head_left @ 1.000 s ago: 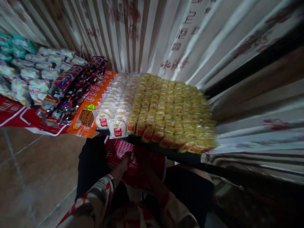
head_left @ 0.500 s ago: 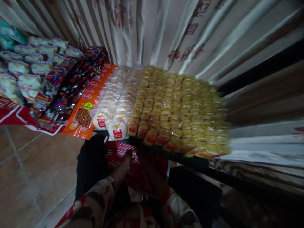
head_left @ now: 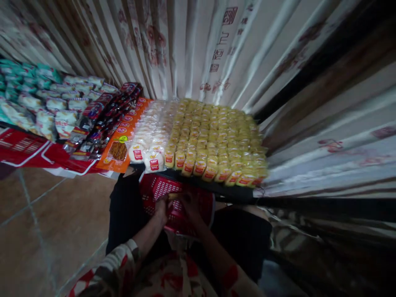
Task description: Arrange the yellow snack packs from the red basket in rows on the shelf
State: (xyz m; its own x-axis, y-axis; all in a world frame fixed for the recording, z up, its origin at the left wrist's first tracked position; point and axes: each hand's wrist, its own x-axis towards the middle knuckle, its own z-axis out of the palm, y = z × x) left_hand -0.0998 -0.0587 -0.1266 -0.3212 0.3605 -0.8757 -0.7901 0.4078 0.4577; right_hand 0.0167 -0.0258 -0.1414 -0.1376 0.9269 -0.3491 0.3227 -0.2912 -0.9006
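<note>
Over the red plastic basket (head_left: 159, 185) on my lap, both hands are close together in dim light. Between them is a small yellow snack packet (head_left: 175, 196). The fingers of my left hand (head_left: 161, 207) close on its left end. My right hand (head_left: 189, 203) grips its right end, though those fingers are dark and partly blurred. Just beyond the basket, rows of yellow-wrapped snacks (head_left: 216, 140) stand tightly packed. White round rice crackers (head_left: 154, 159) in clear wrappers lie left of them.
An orange snack bag (head_left: 119, 150), dark snack packets (head_left: 95, 119), white packets (head_left: 66, 123) and green packets (head_left: 27, 78) continue leftward. Another red basket (head_left: 21, 142) stands below them. A pleated, printed curtain (head_left: 192, 49) hangs behind. Tiled floor (head_left: 77, 214) lies at left.
The view has shifted, bringing more green packets in at the left. My hands have risen slightly relative to the basket, and the yellow packet between them now shows more clearly.
</note>
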